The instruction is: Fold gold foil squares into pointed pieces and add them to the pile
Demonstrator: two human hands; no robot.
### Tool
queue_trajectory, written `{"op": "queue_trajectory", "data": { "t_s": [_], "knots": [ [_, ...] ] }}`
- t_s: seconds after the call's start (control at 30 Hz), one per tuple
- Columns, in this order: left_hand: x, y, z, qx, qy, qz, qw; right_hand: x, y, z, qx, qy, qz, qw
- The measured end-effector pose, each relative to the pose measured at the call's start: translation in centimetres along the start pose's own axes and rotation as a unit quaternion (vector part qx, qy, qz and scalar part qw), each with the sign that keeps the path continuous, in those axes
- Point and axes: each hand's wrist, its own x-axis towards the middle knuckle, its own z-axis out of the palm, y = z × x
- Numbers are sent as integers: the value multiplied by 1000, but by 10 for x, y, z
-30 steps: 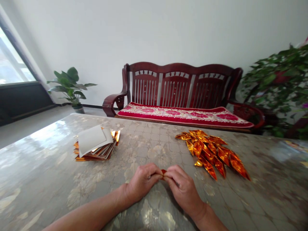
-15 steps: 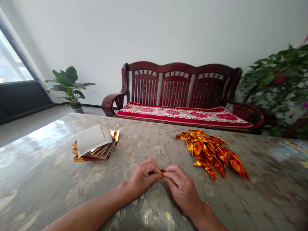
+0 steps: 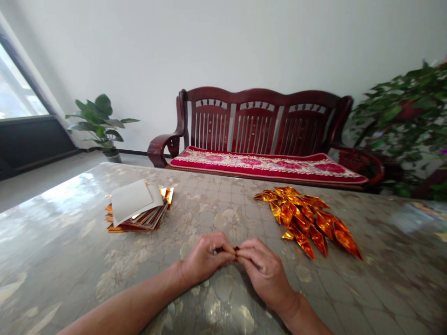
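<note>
A small piece of orange-gold foil paper (image 3: 236, 254) is pinched between both hands just above the table, and most of it is hidden by fingers. My left hand (image 3: 209, 253) grips its left end between thumb and fingertips. On the other end, my right hand (image 3: 263, 267) is closed the same way, the fingertips of both hands nearly meeting. To the right lies a pile of folded, pointed foil ingots (image 3: 303, 218), shiny orange-gold. Left of my hands sits a loose stack of foil paper sheets (image 3: 136, 207), pale backs up with gold edges showing.
The table (image 3: 209, 214) has a glossy, flower-patterned cover. A clear plastic packet (image 3: 415, 218) lies at its right side. Behind it stands a dark red wooden bench (image 3: 258, 125) with a red floral cushion (image 3: 258, 163). Potted plants (image 3: 101, 123) flank the bench.
Both hands stay almost in place, still pinching the foil paper, with only slight finger movement. The pile and the stack are unchanged.
</note>
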Motion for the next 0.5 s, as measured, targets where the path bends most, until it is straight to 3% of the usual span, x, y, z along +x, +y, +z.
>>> {"op": "queue_trajectory", "data": {
  "t_s": [0.3, 0.5],
  "knots": [
    [2, 4, 0, 10, 31, 17, 999, -1, 1, -2, -15, -3, -17, 1000],
    [1, 4, 0, 28, 42, 30, 998, -8, 8, 4, -50, 50, 45, 996]
  ]
}}
